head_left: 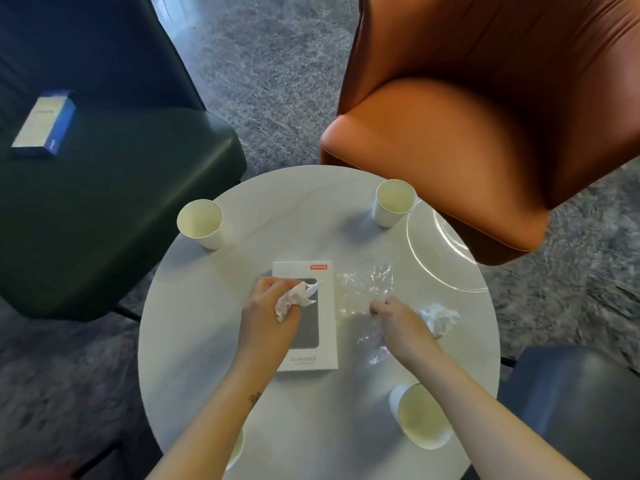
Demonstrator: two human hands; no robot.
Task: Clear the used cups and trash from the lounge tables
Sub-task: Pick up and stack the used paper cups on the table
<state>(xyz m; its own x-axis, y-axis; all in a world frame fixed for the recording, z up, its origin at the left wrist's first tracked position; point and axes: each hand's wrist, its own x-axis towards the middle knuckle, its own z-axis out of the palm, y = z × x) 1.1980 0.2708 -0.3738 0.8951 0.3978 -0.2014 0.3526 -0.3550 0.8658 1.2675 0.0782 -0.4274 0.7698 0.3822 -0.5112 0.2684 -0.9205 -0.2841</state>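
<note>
My left hand (268,306) grips a crumpled white tissue (294,299) above a flat white box (317,271) in the middle of the round white table (194,341). My right hand (394,320) pinches a sheet of clear plastic wrap (367,282) that lies beside the box. A second crumpled tissue (440,317) sits just right of that hand. Three paper cups stand on the table: one far left (201,223), one far right (393,202), one near right (420,420). Another cup (237,448) is mostly hidden under my left forearm.
An orange armchair (485,133) stands behind the table on the right. A dark green chair (104,188) on the left carries a blue and white box (45,124). A dark blue chair (581,403) is at the lower right. Grey carpet surrounds the table.
</note>
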